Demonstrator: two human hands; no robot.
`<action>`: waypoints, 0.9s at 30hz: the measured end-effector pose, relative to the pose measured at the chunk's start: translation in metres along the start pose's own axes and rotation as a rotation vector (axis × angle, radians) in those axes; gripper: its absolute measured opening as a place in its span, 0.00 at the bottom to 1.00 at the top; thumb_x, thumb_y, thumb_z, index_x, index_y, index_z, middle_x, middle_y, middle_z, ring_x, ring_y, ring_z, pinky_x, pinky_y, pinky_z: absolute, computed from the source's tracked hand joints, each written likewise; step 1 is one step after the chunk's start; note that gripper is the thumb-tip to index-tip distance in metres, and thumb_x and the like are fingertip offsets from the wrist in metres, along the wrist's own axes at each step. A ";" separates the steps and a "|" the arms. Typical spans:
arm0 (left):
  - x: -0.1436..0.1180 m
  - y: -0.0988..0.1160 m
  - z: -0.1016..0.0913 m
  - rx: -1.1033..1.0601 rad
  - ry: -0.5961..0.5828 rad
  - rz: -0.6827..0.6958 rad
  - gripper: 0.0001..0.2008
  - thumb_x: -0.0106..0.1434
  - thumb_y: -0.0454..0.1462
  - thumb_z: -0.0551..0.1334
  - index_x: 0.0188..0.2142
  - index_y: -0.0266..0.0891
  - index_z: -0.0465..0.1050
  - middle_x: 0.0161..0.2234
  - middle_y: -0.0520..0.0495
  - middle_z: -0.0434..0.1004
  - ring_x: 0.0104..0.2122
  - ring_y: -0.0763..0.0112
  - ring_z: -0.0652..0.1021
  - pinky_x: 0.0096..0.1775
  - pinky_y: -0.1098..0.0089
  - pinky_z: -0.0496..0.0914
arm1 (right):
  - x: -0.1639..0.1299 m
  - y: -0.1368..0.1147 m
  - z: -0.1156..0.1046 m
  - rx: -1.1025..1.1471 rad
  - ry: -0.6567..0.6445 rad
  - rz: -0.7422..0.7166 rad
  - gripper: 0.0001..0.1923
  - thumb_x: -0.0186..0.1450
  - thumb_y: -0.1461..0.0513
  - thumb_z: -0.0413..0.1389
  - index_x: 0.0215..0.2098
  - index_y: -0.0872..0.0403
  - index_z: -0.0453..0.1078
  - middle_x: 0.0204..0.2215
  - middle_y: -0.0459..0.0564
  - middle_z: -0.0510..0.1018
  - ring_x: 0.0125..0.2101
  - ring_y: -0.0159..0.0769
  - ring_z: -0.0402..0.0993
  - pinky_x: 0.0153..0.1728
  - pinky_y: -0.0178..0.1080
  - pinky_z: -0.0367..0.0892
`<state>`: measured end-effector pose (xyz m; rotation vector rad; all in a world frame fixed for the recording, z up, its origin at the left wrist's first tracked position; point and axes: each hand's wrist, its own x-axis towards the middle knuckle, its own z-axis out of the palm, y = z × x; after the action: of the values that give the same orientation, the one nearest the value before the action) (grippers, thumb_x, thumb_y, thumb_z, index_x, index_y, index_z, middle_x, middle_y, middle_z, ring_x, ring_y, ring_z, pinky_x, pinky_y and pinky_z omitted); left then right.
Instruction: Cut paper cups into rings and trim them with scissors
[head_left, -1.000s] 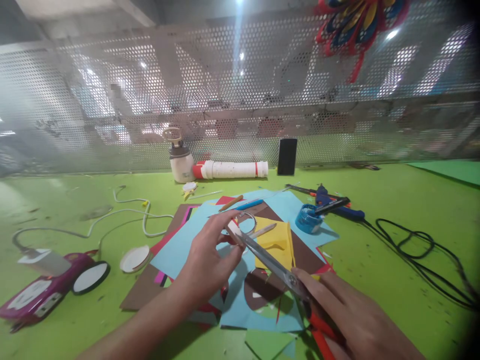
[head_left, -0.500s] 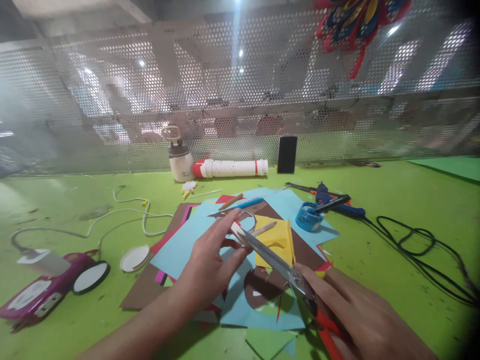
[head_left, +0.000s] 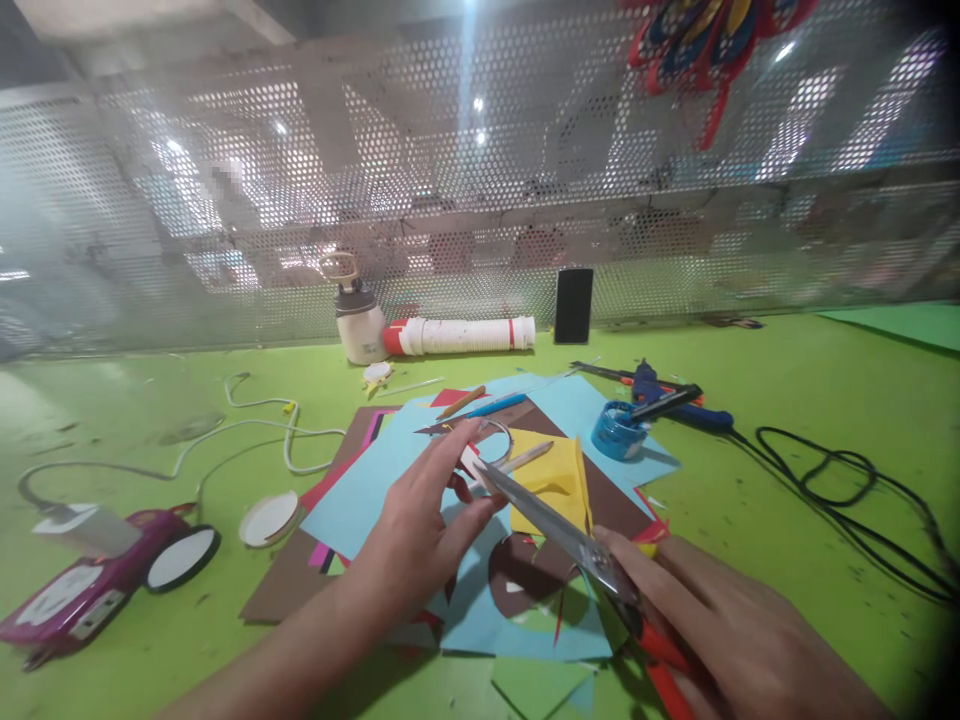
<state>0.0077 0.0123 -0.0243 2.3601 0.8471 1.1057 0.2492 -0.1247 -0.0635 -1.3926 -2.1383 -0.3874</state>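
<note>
Just below the frame's centre, the left hand [head_left: 420,530] pinches a small white-and-red paper scrap [head_left: 472,462] between thumb and fingertips. The right hand [head_left: 720,630], at lower right, is closed around the red handles of the scissors [head_left: 551,525], whose blades lie nearly together with their tip at the scrap. Beneath them lies a pile of coloured paper sheets [head_left: 375,480]; a brown sheet [head_left: 525,575] already shows a curved cutout and slivers lie about. The trimming looks partly done, the scrap not yet finished.
</note>
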 end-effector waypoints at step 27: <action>-0.002 -0.008 0.000 0.065 -0.017 0.073 0.32 0.67 0.36 0.62 0.68 0.48 0.55 0.61 0.38 0.72 0.59 0.54 0.74 0.55 0.52 0.74 | -0.005 -0.001 -0.005 0.020 -0.022 -0.020 0.29 0.66 0.70 0.42 0.65 0.54 0.55 0.33 0.55 0.76 0.26 0.42 0.77 0.22 0.38 0.73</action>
<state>0.0038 0.0171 -0.0305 2.4687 0.8078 1.1003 0.2514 -0.1318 -0.0623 -1.3710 -2.1698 -0.3590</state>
